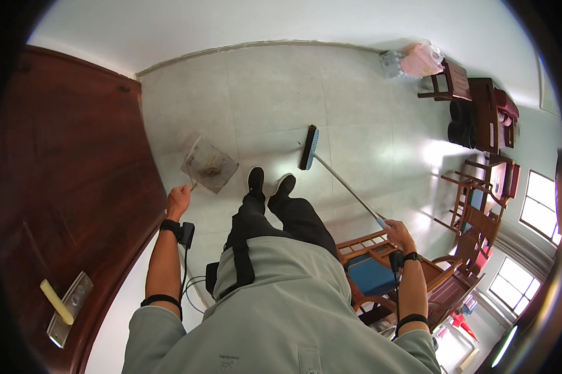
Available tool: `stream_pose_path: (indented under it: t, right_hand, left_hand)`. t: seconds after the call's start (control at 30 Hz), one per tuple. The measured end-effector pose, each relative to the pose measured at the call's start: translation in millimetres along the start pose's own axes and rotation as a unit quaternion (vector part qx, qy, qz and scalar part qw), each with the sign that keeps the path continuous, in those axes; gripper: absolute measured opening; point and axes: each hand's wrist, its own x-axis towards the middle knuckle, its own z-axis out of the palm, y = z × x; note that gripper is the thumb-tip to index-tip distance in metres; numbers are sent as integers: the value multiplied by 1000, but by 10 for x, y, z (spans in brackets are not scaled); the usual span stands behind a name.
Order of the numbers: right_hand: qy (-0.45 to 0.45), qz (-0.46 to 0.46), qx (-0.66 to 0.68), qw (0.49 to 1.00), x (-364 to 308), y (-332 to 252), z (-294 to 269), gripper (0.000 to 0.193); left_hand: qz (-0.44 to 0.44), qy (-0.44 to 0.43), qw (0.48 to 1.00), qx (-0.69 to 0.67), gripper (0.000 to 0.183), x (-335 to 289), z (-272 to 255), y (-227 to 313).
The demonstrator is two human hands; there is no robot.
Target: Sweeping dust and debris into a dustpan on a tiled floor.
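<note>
My right hand (398,234) is closed round the upper end of a long-handled broom (348,188), whose handle is pale with a blue grip. Its blue head with dark bristles rests on the floor ahead of my right foot. In my left hand (178,201), the fingers wrap round the thin handle of a see-through dustpan (211,164). The pan is low near the floor, left of my feet, with dark dirt in its middle. A small dark speck lies on the floor just left of the broom head.
A dark red-brown door (81,181) with a metal handle stands at my left. Close by my right side is a wooden chair with a blue seat (371,274). More wooden furniture (477,199) lines the right wall. A pink bag (423,60) sits at the far wall.
</note>
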Motion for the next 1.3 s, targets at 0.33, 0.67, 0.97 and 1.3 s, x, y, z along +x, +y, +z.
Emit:
stream_pose_path:
  t: [0.33,0.67,0.97,1.3]
  right_hand:
    - [-93,115,88,985,-174,-516,-71,38]
    - [64,7,-116,991,-608,-230,-467,30]
    - [186,32,-275,943,-1160,-81,-542,40]
    - [194,-15,-323,926,-1005,91,-482,27]
  left_hand:
    - [-4,-1,1000,20,42,-19,8,-105]
    - [-9,16,1000,14,45,76,18,19]
    - [57,1,997,-55,45,331,253,87]
    - [47,-5,997,-68,44,267,144,139]
